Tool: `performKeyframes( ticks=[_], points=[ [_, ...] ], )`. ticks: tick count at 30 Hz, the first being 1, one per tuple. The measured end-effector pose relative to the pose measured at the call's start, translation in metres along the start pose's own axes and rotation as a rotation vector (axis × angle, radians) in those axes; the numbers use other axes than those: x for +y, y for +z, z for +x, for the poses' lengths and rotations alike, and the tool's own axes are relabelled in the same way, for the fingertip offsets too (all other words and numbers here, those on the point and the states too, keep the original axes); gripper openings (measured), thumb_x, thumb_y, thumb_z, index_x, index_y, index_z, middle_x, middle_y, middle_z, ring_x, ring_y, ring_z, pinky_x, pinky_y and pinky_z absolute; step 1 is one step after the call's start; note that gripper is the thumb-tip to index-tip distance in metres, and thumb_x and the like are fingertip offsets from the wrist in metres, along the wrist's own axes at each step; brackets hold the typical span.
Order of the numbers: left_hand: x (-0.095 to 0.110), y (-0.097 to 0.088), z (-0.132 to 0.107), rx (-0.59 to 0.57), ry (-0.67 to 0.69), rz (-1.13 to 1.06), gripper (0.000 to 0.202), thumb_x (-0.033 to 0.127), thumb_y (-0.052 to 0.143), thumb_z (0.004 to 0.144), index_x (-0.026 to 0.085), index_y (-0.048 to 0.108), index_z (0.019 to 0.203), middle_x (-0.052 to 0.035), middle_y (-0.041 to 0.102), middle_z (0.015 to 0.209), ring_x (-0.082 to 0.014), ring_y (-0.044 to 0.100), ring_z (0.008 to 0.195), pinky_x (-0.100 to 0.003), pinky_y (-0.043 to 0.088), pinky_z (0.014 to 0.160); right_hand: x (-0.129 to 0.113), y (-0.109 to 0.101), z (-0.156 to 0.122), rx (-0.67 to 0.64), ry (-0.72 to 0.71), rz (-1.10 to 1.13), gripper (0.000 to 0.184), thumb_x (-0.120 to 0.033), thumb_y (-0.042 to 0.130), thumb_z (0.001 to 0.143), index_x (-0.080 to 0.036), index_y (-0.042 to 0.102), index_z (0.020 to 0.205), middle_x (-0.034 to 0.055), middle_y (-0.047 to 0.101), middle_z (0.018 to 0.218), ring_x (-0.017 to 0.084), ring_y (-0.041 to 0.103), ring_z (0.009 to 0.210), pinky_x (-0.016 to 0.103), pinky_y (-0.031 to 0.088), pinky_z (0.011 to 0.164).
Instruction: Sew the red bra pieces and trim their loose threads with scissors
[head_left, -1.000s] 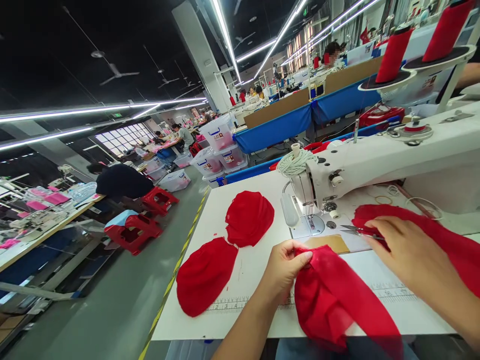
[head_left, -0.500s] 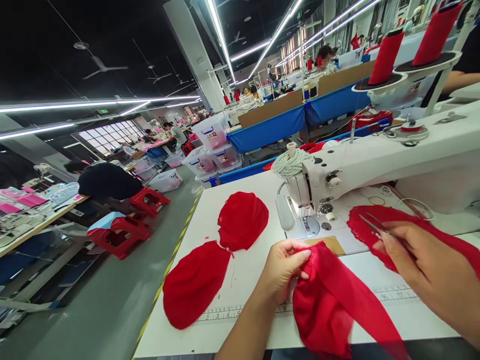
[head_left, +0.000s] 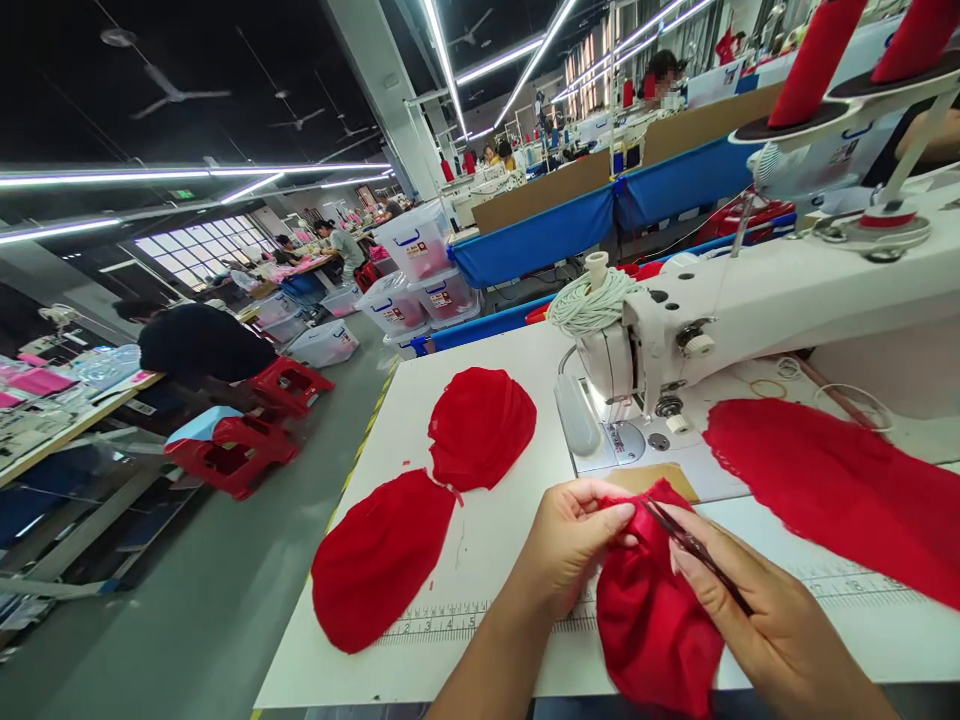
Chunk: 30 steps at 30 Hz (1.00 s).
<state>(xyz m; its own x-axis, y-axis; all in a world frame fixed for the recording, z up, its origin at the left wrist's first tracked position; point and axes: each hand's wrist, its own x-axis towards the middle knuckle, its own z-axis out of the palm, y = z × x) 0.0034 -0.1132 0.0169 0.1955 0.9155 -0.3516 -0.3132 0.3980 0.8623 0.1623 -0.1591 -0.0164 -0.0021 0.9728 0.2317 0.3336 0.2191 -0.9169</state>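
Note:
My left hand pinches the upper edge of a gathered piece of red fabric, which hangs over the table's front edge. In my right hand is a pair of dark, slim thread snips. Their tips touch the cloth just right of my left fingertips. Behind both hands stands a white sewing machine, its needle area apart from the held fabric. To its right, a long red fabric panel lies across the table.
Two joined red fabric cups lie on the left of the white table, near thread scraps. A printed ruler runs along the front. Red thread cones stand behind the machine. Red stools and clear bins are beyond.
My right hand has moved left with the snips, from above the long red panel to the fabric in my left hand. The view has shifted slightly.

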Motion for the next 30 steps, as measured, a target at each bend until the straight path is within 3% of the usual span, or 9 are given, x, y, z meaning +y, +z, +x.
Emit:
performKeyframes(
  ticks=[8, 19, 26, 30],
  points=[
    [-0.001, -0.002, 0.000, -0.010, 0.004, 0.006, 0.041, 0.040, 0.090, 0.057, 0.009, 0.074, 0.077, -0.0054, 0.070, 0.068, -0.0100, 0.061, 0.061, -0.022, 0.050, 0.068, 0.012, -0.004, 0.004, -0.106, -0.065, -0.039, 0.040, -0.034, 0.048, 0.096, -0.031, 0.061, 0.134, -0.0008, 0.061, 0.137, 0.023, 0.059, 0.124, 0.030, 0.052, 0.100],
    [0.000, -0.002, -0.001, -0.033, -0.020, 0.024, 0.041, 0.046, 0.086, 0.062, 0.011, 0.076, 0.079, -0.0038, 0.068, 0.065, -0.0107, 0.060, 0.061, -0.023, 0.049, 0.070, 0.014, -0.010, 0.007, -0.175, -0.110, -0.104, 0.041, -0.034, 0.048, 0.096, -0.032, 0.060, 0.136, 0.0011, 0.067, 0.130, 0.022, 0.066, 0.114, 0.028, 0.055, 0.093],
    [0.000, -0.002, -0.001, -0.035, -0.003, 0.029, 0.039, 0.046, 0.085, 0.063, 0.011, 0.076, 0.078, -0.0038, 0.069, 0.066, -0.0097, 0.060, 0.061, -0.021, 0.049, 0.068, 0.017, -0.011, 0.007, -0.169, -0.136, -0.111, 0.043, -0.031, 0.050, 0.096, -0.034, 0.057, 0.138, -0.0006, 0.064, 0.134, 0.021, 0.066, 0.115, 0.024, 0.056, 0.090],
    [0.000, -0.002, -0.001, -0.036, 0.003, 0.042, 0.040, 0.047, 0.085, 0.064, 0.011, 0.077, 0.079, -0.0041, 0.069, 0.066, -0.0100, 0.061, 0.061, -0.020, 0.050, 0.068, 0.016, -0.006, 0.005, -0.127, -0.050, -0.072, 0.041, -0.036, 0.051, 0.095, -0.033, 0.061, 0.134, 0.0003, 0.064, 0.133, 0.024, 0.063, 0.118, 0.028, 0.058, 0.089]
  ],
)
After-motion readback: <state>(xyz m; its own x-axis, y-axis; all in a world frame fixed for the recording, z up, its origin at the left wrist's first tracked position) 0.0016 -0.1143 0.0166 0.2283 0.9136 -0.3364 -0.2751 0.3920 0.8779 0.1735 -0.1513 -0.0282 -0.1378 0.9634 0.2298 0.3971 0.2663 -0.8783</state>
